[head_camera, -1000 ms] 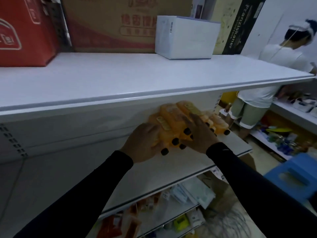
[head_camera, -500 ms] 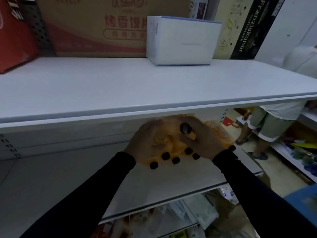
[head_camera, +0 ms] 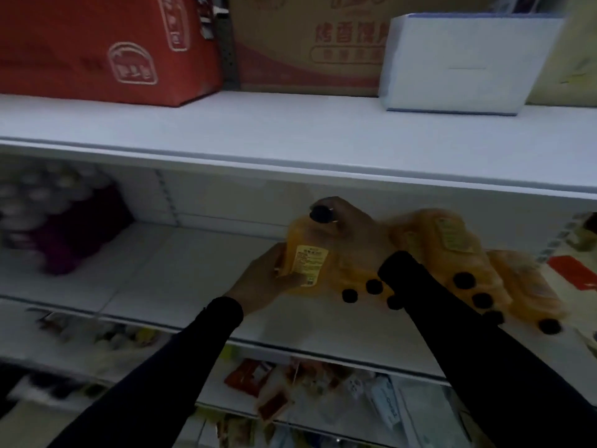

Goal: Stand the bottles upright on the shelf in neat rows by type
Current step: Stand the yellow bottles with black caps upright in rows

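One orange bottle (head_camera: pixel 305 253) is gripped by left hand (head_camera: pixel 265 282) and right hand (head_camera: pixel 352 227); lying bottles (head_camera: pixel 452 253) risk being knocked by the sleeve.

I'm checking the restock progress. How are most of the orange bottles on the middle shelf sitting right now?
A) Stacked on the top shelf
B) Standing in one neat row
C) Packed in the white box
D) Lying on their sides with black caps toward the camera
D: beside the one orange bottle held in both hands, the other orange bottles lie on their sides on the middle shelf, black caps toward the camera.
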Action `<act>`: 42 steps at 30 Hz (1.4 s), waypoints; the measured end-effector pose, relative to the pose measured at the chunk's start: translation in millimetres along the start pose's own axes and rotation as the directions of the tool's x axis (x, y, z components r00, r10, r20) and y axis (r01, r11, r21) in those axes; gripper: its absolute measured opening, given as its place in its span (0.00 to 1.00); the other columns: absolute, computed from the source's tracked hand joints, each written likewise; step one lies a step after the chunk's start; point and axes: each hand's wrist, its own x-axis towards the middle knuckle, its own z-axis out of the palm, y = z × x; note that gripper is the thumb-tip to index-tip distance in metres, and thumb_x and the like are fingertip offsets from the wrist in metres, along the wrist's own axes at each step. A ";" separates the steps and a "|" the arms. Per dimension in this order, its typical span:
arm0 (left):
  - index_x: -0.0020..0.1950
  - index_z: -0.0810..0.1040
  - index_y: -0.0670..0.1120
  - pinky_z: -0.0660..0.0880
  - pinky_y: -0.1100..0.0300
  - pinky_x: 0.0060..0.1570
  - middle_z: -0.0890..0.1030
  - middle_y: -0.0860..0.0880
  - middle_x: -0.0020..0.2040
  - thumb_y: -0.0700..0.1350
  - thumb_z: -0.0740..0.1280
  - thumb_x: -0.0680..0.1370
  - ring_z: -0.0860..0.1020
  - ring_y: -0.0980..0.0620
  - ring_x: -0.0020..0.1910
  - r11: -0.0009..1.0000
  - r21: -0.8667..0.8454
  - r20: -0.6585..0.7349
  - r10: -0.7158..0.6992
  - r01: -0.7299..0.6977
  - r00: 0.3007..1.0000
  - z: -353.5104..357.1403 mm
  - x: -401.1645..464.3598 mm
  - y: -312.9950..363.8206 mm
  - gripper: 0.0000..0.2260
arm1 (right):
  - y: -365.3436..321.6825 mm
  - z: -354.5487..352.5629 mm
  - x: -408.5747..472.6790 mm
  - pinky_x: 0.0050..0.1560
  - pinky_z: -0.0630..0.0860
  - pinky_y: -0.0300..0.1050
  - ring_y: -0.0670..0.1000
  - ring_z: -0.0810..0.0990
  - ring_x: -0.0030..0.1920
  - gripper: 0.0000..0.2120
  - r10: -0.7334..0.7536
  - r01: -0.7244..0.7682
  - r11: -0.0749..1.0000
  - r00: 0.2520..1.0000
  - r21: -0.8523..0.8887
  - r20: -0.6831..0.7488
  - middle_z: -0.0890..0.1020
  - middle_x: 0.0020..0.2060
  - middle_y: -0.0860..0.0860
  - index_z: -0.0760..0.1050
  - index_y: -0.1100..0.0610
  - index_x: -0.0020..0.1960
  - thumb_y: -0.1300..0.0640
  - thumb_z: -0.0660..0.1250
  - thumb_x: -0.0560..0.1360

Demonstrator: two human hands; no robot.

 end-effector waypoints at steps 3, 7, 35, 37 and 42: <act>0.61 0.62 0.75 0.72 0.63 0.54 0.72 0.71 0.56 0.58 0.71 0.73 0.73 0.66 0.58 0.997 0.054 -0.069 -0.054 0.058 0.996 -13.9 -17.9 -12.0 0.24 | -0.2 47.5 5.6 0.42 0.71 0.37 0.42 0.77 0.45 0.15 0.069 -0.066 0.997 0.993 0.025 -0.096 0.77 0.44 0.40 0.71 0.44 0.54 0.45 0.72 0.72; 0.65 0.59 0.73 0.74 0.66 0.54 0.71 0.70 0.60 0.57 0.75 0.67 0.71 0.70 0.57 0.997 0.075 -0.158 0.017 -0.005 0.987 -9.6 -24.2 -16.7 0.34 | -6.6 94.8 16.8 0.36 0.68 0.42 0.50 0.76 0.42 0.20 0.162 -0.180 0.982 0.962 -0.062 -0.219 0.76 0.41 0.45 0.70 0.49 0.56 0.39 0.70 0.71; 0.80 0.46 0.50 0.39 0.51 0.75 0.44 0.49 0.80 0.73 0.42 0.74 0.43 0.49 0.78 0.642 0.765 0.104 -0.042 -0.053 0.994 -118.1 -1.0 -175.2 0.40 | 38.5 162.7 117.2 0.49 0.75 0.44 0.49 0.74 0.51 0.36 0.186 -0.234 0.967 0.919 -0.099 -0.348 0.68 0.60 0.52 0.61 0.50 0.70 0.55 0.76 0.69; 0.80 0.47 0.50 0.39 0.51 0.75 0.45 0.48 0.80 0.72 0.43 0.75 0.44 0.49 0.78 0.640 0.767 0.093 -0.041 -0.045 0.995 -117.9 -0.6 -175.5 0.39 | 41.6 167.3 124.4 0.50 0.72 0.45 0.50 0.71 0.50 0.37 0.180 -0.254 0.953 0.911 -0.162 -0.371 0.65 0.60 0.53 0.60 0.52 0.73 0.54 0.76 0.69; 0.80 0.48 0.50 0.40 0.51 0.75 0.46 0.48 0.80 0.71 0.46 0.76 0.45 0.49 0.78 0.634 0.772 0.083 -0.033 -0.044 0.996 -118.5 -1.8 -173.9 0.38 | 43.1 170.0 134.6 0.56 0.74 0.48 0.56 0.74 0.57 0.38 0.182 -0.253 0.955 0.912 -0.156 -0.369 0.66 0.63 0.58 0.58 0.53 0.75 0.53 0.74 0.71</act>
